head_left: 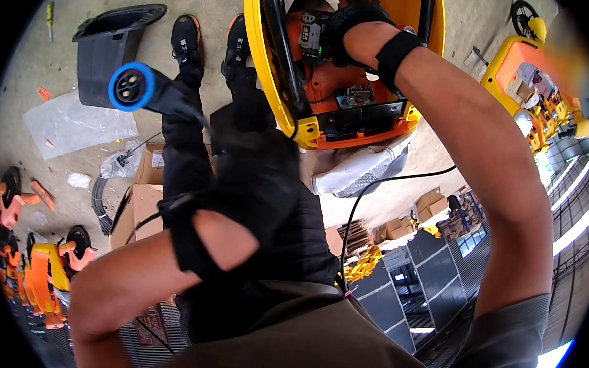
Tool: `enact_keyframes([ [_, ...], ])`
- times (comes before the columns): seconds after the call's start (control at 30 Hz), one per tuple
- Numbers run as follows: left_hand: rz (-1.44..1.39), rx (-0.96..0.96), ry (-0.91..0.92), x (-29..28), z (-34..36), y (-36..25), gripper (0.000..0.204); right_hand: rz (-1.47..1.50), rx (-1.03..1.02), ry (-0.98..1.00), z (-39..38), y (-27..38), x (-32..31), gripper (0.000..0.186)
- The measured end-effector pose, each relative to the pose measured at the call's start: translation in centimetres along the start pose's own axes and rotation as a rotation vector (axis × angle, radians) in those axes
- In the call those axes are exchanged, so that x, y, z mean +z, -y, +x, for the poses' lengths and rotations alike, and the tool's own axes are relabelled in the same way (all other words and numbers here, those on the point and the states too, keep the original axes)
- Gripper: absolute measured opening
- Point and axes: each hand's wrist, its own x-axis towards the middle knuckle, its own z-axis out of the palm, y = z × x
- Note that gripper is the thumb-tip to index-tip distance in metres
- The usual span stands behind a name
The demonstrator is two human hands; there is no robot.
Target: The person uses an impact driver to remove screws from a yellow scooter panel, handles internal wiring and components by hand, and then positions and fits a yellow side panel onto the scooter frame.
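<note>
My left hand [254, 181], in a black glove and smeared by motion, is above my thighs. It is closed around a black tool with a round, blue-rimmed end [132, 86] that points to the left; the tool's body is blurred. My right hand [351, 32], also gloved in black, reaches down into a yellow and orange shell [251, 29] between black tubes. It is closed against a grey boxy device [311, 34] with a small green light, its fingers mostly hidden. Nearer to me in the shell, a small metal mechanism [355, 96] sits on the orange floor.
A dark grey bin [106, 64] stands left of my feet, with a clear plastic sheet [75, 125] and cardboard boxes [147, 195] nearby. A black cable [403, 177] runs from my waist toward the right. Yellow and orange parts [49, 273] with wheels stand at lower left; another such assembly [511, 62] is at upper right.
</note>
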Motion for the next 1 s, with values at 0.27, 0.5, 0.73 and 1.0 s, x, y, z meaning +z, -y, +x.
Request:
enact_keyframes([
  [0.27,-0.746,-0.105,-0.56,1.8,1.7,2.0,0.028,-0.047,0.057,-0.008,-0.2,0.4,-1.6,0.034],
  [0.5,-1.034,-0.331,-0.45,0.5,2.8,-0.1,0.018,-0.134,-0.006,-0.008,0.7,-0.2,0.4,0.034],
  [0.73,-0.987,-0.421,-0.331,1.4,4.8,-0.4,0.03,-0.219,-0.123,-0.204,0.8,-1.4,3.3,0.037],
  [1.0,-0.972,-0.481,-0.359,2.4,6.0,-0.6,0.036,-0.13,-0.035,-0.139,0.9,-0.7,1.6,0.039],
])
